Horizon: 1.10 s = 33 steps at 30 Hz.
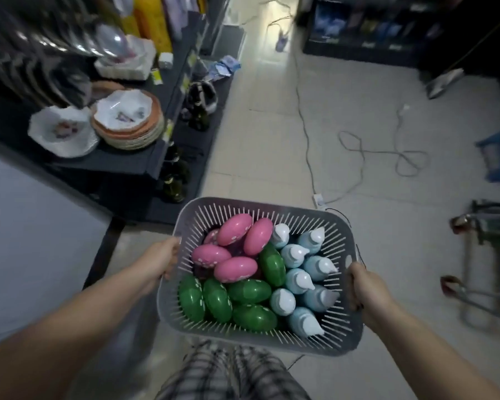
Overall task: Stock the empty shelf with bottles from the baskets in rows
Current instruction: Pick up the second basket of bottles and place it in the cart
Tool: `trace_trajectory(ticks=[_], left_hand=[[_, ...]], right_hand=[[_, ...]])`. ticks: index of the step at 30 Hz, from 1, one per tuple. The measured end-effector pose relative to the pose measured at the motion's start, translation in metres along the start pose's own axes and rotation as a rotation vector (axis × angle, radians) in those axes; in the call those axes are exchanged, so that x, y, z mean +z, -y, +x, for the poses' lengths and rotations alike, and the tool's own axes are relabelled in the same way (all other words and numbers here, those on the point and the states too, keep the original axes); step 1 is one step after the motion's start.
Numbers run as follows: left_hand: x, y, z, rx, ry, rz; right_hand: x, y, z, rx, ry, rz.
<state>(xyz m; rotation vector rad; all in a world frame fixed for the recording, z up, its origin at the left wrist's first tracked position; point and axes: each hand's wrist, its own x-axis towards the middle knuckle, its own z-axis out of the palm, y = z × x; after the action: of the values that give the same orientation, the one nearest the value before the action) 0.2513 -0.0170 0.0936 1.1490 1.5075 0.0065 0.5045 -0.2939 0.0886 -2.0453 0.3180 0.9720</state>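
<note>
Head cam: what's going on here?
A person carries a grey slatted basket down a shop aisle, left hand and right hand gripping opposite rims. It is full of pink bottles, green bottles and light blue bottles. None shelved yet.

1. The one head-worn camera is looking forward and steeply down from above the person's chest, along a shop aisle.
2. It is sitting close over the slotted basket (341, 319), which is filling the lower middle.
3. The wide lens is bending the dark shelf (122, 164) at the left edge and the tiled floor (272, 140) ahead.
</note>
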Motion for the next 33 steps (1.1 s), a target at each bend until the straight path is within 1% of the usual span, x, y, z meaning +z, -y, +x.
trace_trajectory(ticks=[5,10,15,20,24,27,30,33], left_hand=[[0.112,-0.068,-0.015,0.072,0.187,0.151],[0.208,-0.11,-0.041,0.143,0.305,0.299],[0.301,-0.149,-0.056,0.248,0.408,0.441],[0.4,-0.199,-0.072,0.368,0.523,0.623],[0.486,-0.239,-0.083,0.563,0.592,0.792],[0.537,-0.256,-0.097,0.606,0.683,0.88],[0.582,-0.274,-0.116,0.698,0.723,0.978],[0.623,-0.276,-0.143,0.761,0.812,1.07]], right_hand=[[-0.103,-0.027,0.014,0.091,-0.131,0.251],[-0.167,-0.056,0.013,0.156,-0.242,0.49],[-0.222,-0.078,0.011,0.219,-0.414,0.571],[-0.264,-0.068,0.023,0.286,-0.602,0.707],[-0.281,-0.066,0.031,0.37,-0.712,0.873],[-0.294,-0.073,0.031,0.345,-0.778,0.994],[-0.308,-0.076,0.033,0.296,-0.797,1.107],[-0.323,-0.089,0.024,0.304,-0.872,1.169]])
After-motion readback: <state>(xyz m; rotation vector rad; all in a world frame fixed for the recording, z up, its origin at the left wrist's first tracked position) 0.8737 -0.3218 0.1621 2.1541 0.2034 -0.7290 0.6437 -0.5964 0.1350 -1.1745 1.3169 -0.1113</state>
